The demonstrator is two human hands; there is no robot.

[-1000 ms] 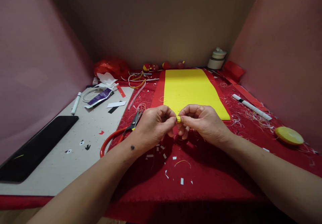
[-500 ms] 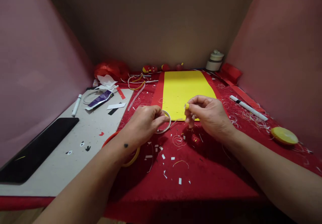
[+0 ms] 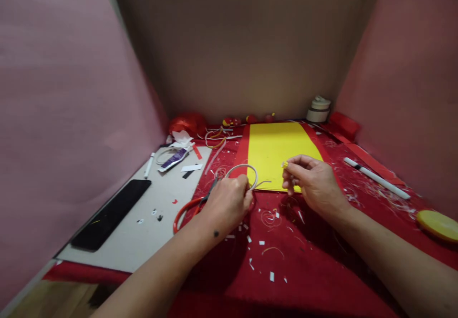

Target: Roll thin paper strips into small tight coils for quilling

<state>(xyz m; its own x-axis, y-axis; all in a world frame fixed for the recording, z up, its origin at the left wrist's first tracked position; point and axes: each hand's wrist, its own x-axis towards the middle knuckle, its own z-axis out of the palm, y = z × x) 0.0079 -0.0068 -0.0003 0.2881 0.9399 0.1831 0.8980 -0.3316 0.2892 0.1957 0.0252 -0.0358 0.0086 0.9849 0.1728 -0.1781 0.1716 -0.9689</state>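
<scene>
My left hand [image 3: 229,201] is closed over the table's near half, and a pale narrow strip curled into a loop [image 3: 255,175] sticks up from its fingers. Between thumb and fingertips of my right hand [image 3: 315,179] is a small yellow paper coil [image 3: 285,164], held over the near edge of a yellow sheet [image 3: 274,151]. Orange-handled scissors [image 3: 178,218] lie by my left wrist, partly hidden by that hand. White paper scraps [image 3: 262,243] and thin curled shreds are scattered on the red cloth below.
On the left, a grey board [image 3: 143,241] carries a black phone [image 3: 110,215], a purple tube [image 3: 174,159] and a white marker [image 3: 149,165]. Small red figures [image 3: 251,118] line the back. Right are another marker [image 3: 377,178], a yellow disc [image 3: 438,225] and a lidded pot [image 3: 319,110].
The head view has turned, so the scene sits lower and further right. My left hand has curled more tightly, with the strip's loop now standing higher. My right hand keeps the yellow coil.
</scene>
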